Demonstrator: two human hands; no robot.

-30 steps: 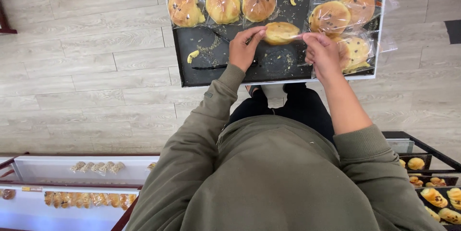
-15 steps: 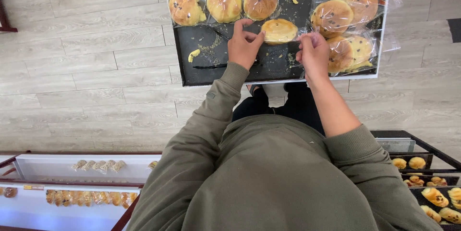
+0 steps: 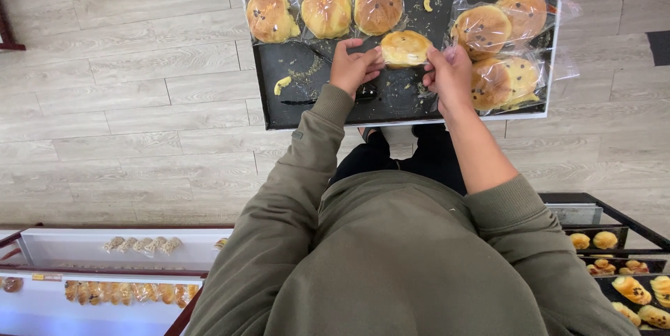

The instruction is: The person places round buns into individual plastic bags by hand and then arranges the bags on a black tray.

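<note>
A round golden bun in a clear plastic wrapper [image 3: 405, 48] is held between both my hands just above a black baking tray [image 3: 293, 106]. My left hand [image 3: 354, 66] pinches the wrapper's left side; my right hand [image 3: 449, 76] pinches its right side. Several other wrapped buns with dark chips lie on the tray: a row at the back [image 3: 326, 9] and a cluster to the right [image 3: 504, 29]. Crumbs and a yellow scrap [image 3: 281, 86] dot the tray's bare part.
The tray sits over a pale wood-plank floor [image 3: 125, 99]. At lower left are white display shelves [image 3: 84, 245] with small pastries. At lower right a black rack [image 3: 614, 266] holds golden rolls. My olive-green sweatshirt fills the bottom middle.
Both hands have kept hold of the wrapped bun, lifting it slightly and drawing together at its edges. Nothing else on the tray has moved.
</note>
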